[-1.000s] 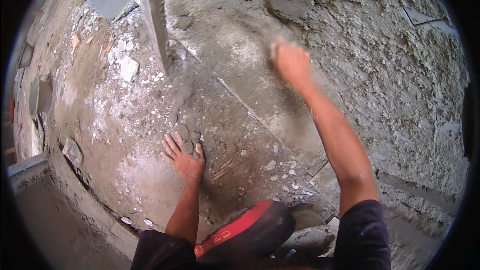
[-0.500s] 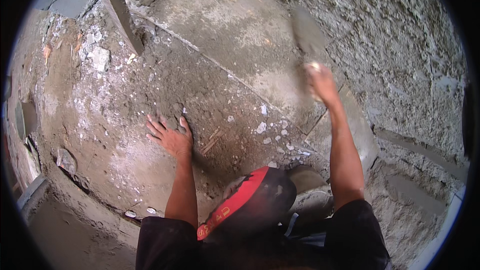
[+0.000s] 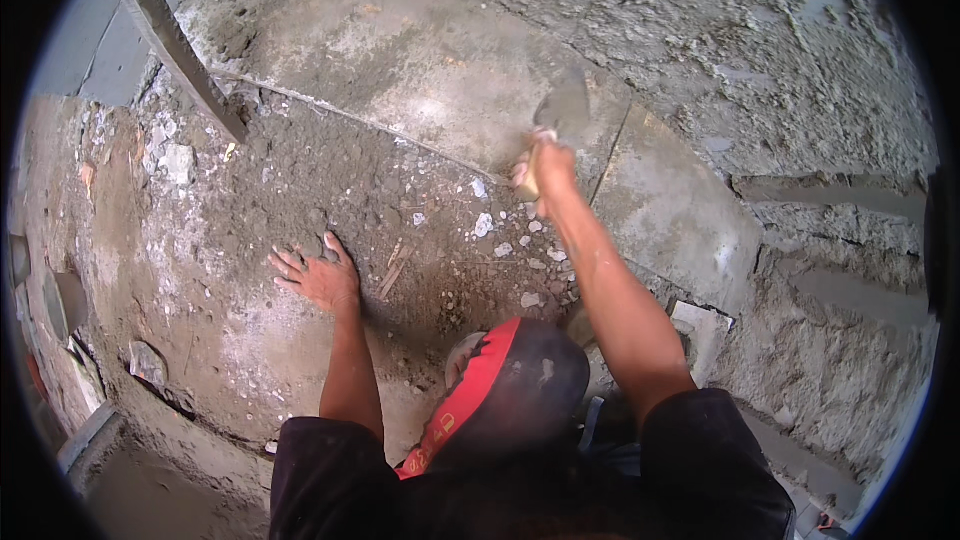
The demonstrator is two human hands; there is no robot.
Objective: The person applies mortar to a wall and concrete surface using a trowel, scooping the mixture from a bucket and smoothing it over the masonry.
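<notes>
My right hand (image 3: 547, 175) is wrapped round the pale handle of a trowel (image 3: 563, 105). The grey blade, a little blurred, points away from me over a smooth, worn slab (image 3: 430, 70). Whether the blade touches the slab I cannot tell. On the dirty ground to the left, my left hand (image 3: 322, 275) rests palm down with its fingers spread, holding nothing. Gritty grey-brown dirt (image 3: 330, 170) with pale chips lies round it, and thin wood splinters (image 3: 396, 270) lie just to its right.
A wooden post (image 3: 180, 40) stands at the far left. Rough mortar covers the wall (image 3: 740, 70) along the far right. White chips (image 3: 484, 225) lie near the slab's edge. A stone (image 3: 148, 364) sits at the left beside a ledge. My knee (image 3: 530, 380) is close in front.
My right hand has drawn the trowel left and toward me, away from the rough wall and over the slab. My left hand stays spread on the ground. The view has shifted slightly.
</notes>
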